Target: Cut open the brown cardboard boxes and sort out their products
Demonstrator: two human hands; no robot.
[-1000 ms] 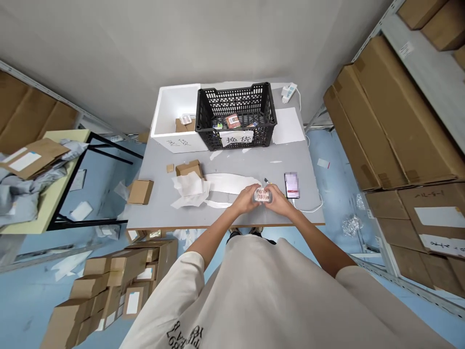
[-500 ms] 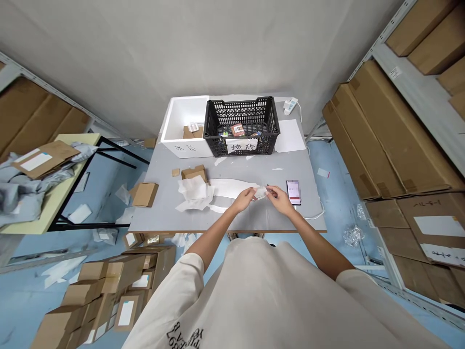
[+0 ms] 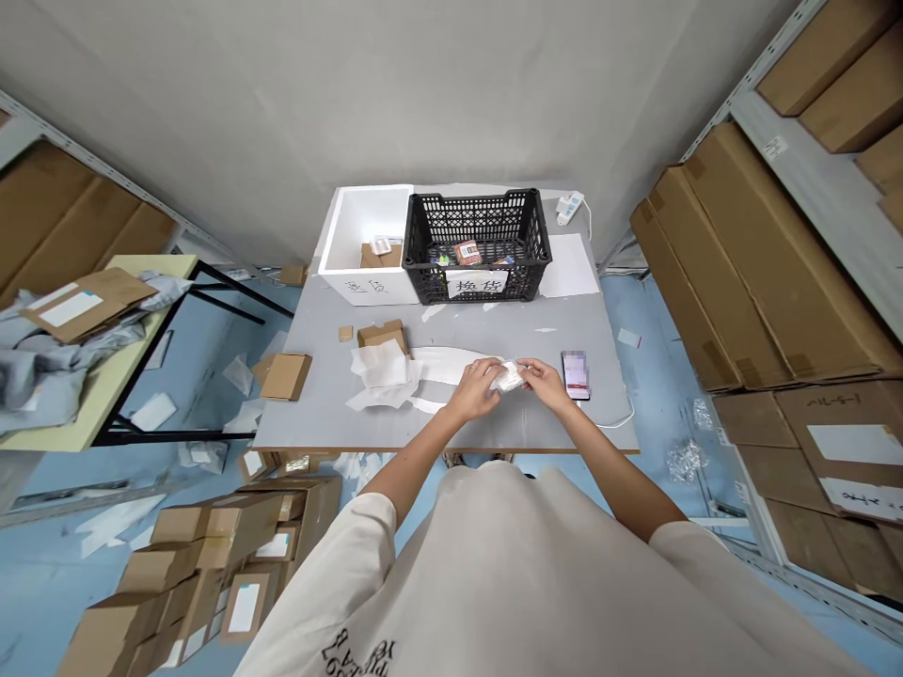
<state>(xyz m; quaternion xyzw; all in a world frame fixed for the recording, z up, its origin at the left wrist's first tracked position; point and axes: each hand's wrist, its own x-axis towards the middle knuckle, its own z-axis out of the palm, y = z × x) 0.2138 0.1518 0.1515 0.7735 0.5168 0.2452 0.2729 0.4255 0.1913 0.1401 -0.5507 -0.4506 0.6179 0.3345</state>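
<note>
Between my two hands is a small white wrapped packet, a little above the grey table. My left hand grips its left side with curled fingers, and my right hand pinches its right end. What the wrapping encloses cannot be made out. To the left, white tissue paper spills over an open cardboard box. A long white paper strip runs from the tissue toward my left hand. Just right of my right hand lies a phone with a lit screen.
At the back stand a white foam box and a black crate holding small packages. A brown box sits at the table's left edge. Cartons fill the right shelf; boxes stack on the floor at left.
My left hand has closed further around the packet, turning its back upward. The packet now looks more compact and shows a brighter face. My view has shifted slightly.
</note>
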